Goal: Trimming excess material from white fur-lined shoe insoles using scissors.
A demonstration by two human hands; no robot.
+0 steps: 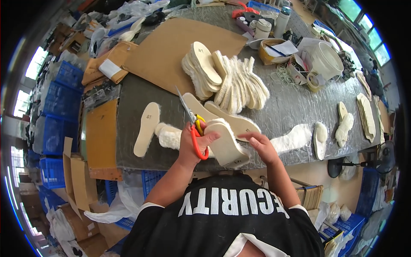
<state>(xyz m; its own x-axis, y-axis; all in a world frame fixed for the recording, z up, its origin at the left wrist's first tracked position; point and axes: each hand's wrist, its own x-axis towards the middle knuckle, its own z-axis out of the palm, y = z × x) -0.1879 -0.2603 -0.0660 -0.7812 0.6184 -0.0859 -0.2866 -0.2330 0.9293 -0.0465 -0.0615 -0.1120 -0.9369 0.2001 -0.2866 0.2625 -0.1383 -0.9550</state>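
Head view: left hand (190, 143) closed on fleecy insoles (222, 141) and red-and-yellow scissors (197, 123) together. Looks risky: one grip carrying both, insoles could fan apart or slip if thumb eases; scissor tips, pointing away from body near loose insole (193, 103), could snag fleece if wrist turns. Held insoles sit under left thumb, between hands, lower end toward body. Right hand (263, 147) open, fingers spread, just beside; contact unclear.
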